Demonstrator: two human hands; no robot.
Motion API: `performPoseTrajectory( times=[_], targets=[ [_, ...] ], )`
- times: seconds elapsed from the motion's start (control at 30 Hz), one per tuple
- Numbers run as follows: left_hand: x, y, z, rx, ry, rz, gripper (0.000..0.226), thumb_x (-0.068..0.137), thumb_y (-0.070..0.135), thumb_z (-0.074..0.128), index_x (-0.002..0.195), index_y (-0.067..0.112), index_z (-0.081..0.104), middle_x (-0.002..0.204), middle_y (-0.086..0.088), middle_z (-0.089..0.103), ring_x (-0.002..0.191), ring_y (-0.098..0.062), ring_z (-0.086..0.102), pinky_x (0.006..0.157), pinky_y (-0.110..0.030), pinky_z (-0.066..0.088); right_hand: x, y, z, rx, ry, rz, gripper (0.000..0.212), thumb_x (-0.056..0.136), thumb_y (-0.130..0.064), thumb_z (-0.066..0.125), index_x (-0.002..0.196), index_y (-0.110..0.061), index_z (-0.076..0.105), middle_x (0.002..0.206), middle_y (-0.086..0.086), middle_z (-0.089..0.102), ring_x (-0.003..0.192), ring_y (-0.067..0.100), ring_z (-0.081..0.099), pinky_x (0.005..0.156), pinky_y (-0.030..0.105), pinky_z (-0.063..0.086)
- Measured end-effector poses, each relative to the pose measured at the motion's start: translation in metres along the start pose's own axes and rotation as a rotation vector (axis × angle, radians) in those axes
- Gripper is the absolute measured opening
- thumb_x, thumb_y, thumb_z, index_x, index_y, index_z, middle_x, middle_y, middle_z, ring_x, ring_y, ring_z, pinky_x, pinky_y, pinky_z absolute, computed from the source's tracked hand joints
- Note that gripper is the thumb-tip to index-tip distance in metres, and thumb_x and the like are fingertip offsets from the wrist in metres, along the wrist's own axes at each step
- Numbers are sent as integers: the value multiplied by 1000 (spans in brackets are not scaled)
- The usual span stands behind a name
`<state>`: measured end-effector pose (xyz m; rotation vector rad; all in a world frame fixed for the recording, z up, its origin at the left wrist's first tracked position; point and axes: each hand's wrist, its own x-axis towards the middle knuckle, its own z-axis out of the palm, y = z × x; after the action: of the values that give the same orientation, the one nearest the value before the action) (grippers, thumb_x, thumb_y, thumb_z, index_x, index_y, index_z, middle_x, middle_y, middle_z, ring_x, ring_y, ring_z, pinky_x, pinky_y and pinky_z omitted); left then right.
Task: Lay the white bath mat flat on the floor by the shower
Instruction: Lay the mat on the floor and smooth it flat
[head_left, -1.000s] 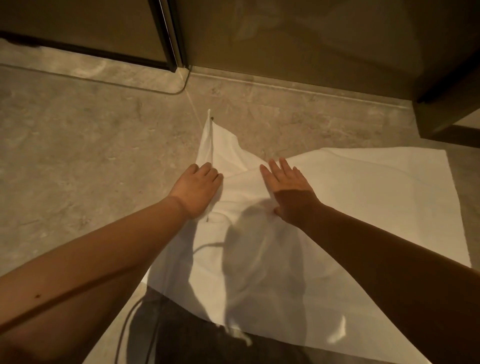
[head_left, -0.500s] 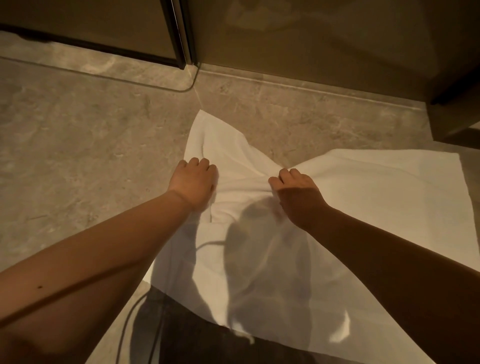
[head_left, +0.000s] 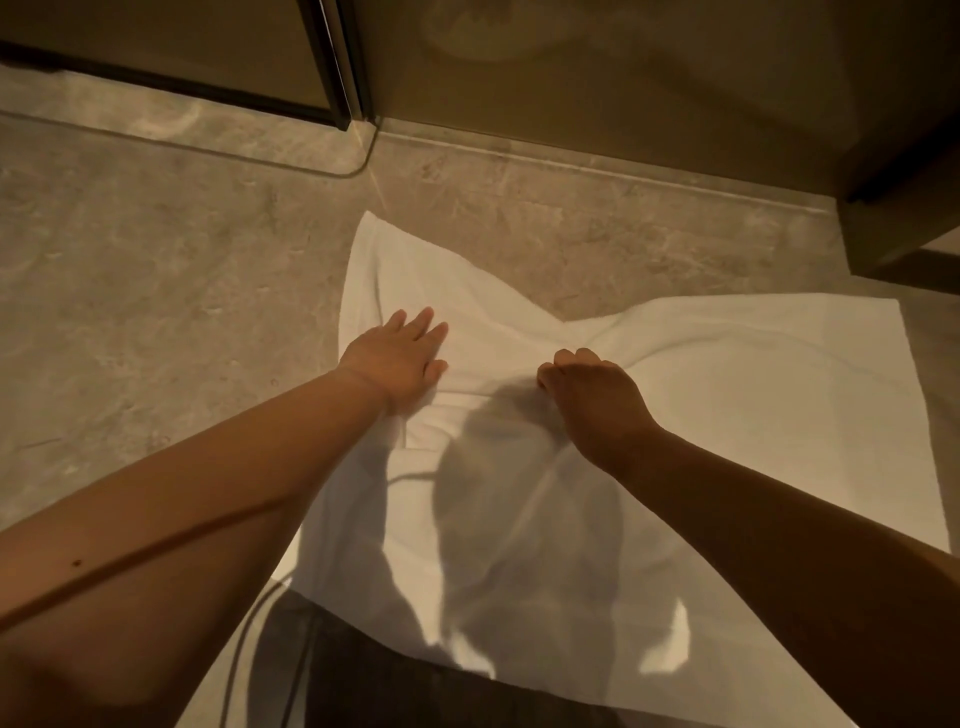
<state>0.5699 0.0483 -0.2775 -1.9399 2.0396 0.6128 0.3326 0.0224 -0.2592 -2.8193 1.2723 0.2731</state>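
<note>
The white bath mat (head_left: 727, 405) lies spread on the stone floor in front of the shower, with its far edge dipping in a V-shaped wrinkle at the middle. My left hand (head_left: 400, 353) lies flat on the mat's far left part, fingers straight and pressing down. My right hand (head_left: 592, 384) has its fingers curled into the bunched cloth at the wrinkle, gripping it. The far left corner (head_left: 371, 223) now lies flat. My shadow covers the mat's near middle.
The shower's glass door with its dark frame (head_left: 332, 62) stands at the far left, and a raised stone threshold (head_left: 571, 166) runs along the back. A dark cabinet base (head_left: 904, 218) stands at the far right. Bare stone floor (head_left: 156, 291) stretches to the left.
The upright folded corner on the left has been laid flat. My left hand went from curled to flat on the mat. My right hand's fingers curled from flat into the wrinkle.
</note>
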Motion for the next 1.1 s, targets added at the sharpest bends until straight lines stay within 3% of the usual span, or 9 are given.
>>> performPoseTrajectory(
  times=[0.13, 0.23, 0.3, 0.37, 0.5, 0.6, 0.67, 0.83, 1.1],
  targets=[
    [4, -4, 1, 40, -13, -53, 58, 99, 45, 20, 149, 22, 3, 159, -1, -3, 144, -30, 3, 112, -41, 20, -2, 1, 6, 66, 10, 15, 26, 80, -1, 50, 101, -16, 57, 93, 4, 53, 87, 23, 50, 63, 30, 37],
    [6, -7, 0, 70, -27, -89, 63, 98, 47, 21, 149, 20, -3, 158, -3, -8, 144, -31, 0, 114, -43, 18, 0, 3, 14, 210, -21, 28, 36, 86, -6, 42, 119, -15, 55, 111, 8, 55, 105, 27, 49, 83, 33, 40],
    [7, -9, -2, 94, -37, -114, 66, 97, 48, 24, 148, 20, -6, 158, -3, -10, 144, -32, -1, 114, -43, 17, -2, 5, 21, 257, -106, 12, 47, 91, -11, 39, 138, -13, 40, 138, 13, 44, 129, 28, 36, 107, 33, 26],
    [8, -10, -4, 99, -45, -138, 68, 97, 48, 26, 148, 19, -8, 158, -3, -12, 144, -33, -1, 114, -44, 17, -3, 5, 26, 269, -153, -4, 57, 92, -15, 41, 146, -13, 24, 152, 10, 26, 141, 24, 20, 115, 32, 13],
    [8, -5, -6, 102, -15, -200, 71, 97, 43, 34, 148, 14, -5, 157, -9, -12, 143, -35, -2, 113, -48, 16, 3, 12, 28, 244, -129, 44, 76, 84, -30, 54, 148, -16, 16, 157, 12, 12, 144, 28, 11, 115, 40, 16],
    [9, 1, -6, 95, 47, -78, 77, 94, 34, 42, 147, 15, -10, 156, -10, -18, 143, -32, -10, 113, -54, 9, 11, 24, 23, 294, -112, 161, 96, 74, -41, 70, 148, -16, 14, 157, 18, 7, 143, 35, 7, 114, 49, 21],
    [9, 3, -2, 24, -1, -2, 75, 94, 40, 38, 147, 22, -12, 156, -5, -21, 143, -29, -15, 112, -57, 7, 16, 31, 22, 290, -141, 204, 98, 76, -48, 67, 148, -16, 10, 157, 19, 4, 143, 38, 3, 113, 52, 20],
    [6, -3, 15, 87, -149, -119, 93, 84, 71, 30, 141, 26, -27, 149, 1, -35, 139, -28, -27, 108, -65, 10, 24, 41, 29, 239, -224, 225, 82, 86, -57, 47, 148, -19, 10, 158, 14, 5, 144, 33, 4, 111, 54, 19],
    [4, -4, 20, 131, -200, -160, 104, 79, 76, 35, 135, 25, -37, 143, 0, -45, 135, -29, -34, 106, -68, 10, 41, 46, 34, 280, -289, 250, 87, 84, -65, 43, 148, -27, -2, 158, 6, -11, 143, 33, -11, 109, 63, 12]
  ],
)
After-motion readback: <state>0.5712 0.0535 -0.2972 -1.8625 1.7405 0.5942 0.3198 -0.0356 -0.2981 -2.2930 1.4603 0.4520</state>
